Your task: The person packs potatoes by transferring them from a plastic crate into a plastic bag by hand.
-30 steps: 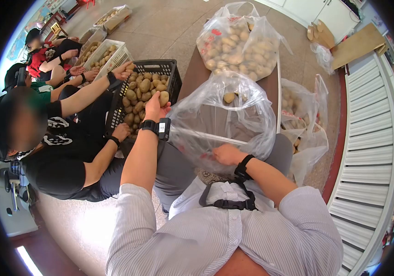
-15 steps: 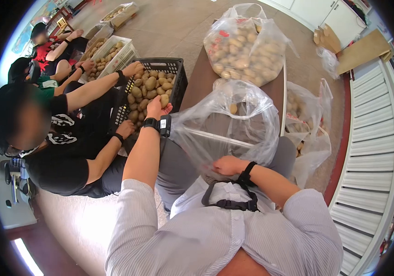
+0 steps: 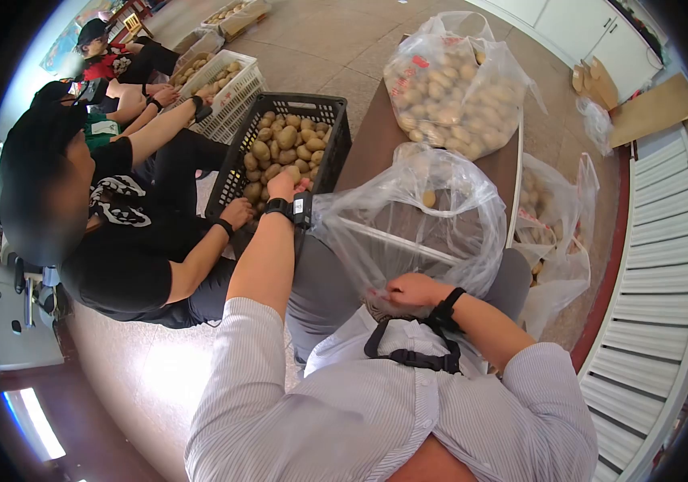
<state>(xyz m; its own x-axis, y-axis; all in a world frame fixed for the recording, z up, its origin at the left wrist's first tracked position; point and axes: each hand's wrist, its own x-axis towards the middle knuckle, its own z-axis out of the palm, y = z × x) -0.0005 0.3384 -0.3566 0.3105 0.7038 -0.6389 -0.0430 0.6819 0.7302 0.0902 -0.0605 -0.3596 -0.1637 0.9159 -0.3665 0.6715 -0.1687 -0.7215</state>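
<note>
My left hand (image 3: 282,188) is at the near edge of a black plastic crate (image 3: 342,138), its fingers closed around a potato (image 3: 293,172). Brown potatoes (image 3: 287,138) fill the crate. In front of my lap, a clear plastic bag (image 3: 472,189) lies open-mouthed over a brown bench, with a single potato (image 3: 429,198) visible in it. My right hand (image 3: 414,290) pinches the near edge of this bag, fingers closed on the film.
A full bag of potatoes (image 3: 456,92) stands farther along the bench (image 3: 358,157). More bagged potatoes (image 3: 533,197) sit on the floor to the right. A co-worker's hand (image 3: 238,212) rests by the black crate. White crates (image 3: 240,95) stand beyond; a white radiator (image 3: 641,297) is at right.
The view has shifted slightly, so the scene sits farther right. The nearest co-worker's far hand has moved from the black crate to a white crate. My right hand keeps its hold on the bag.
</note>
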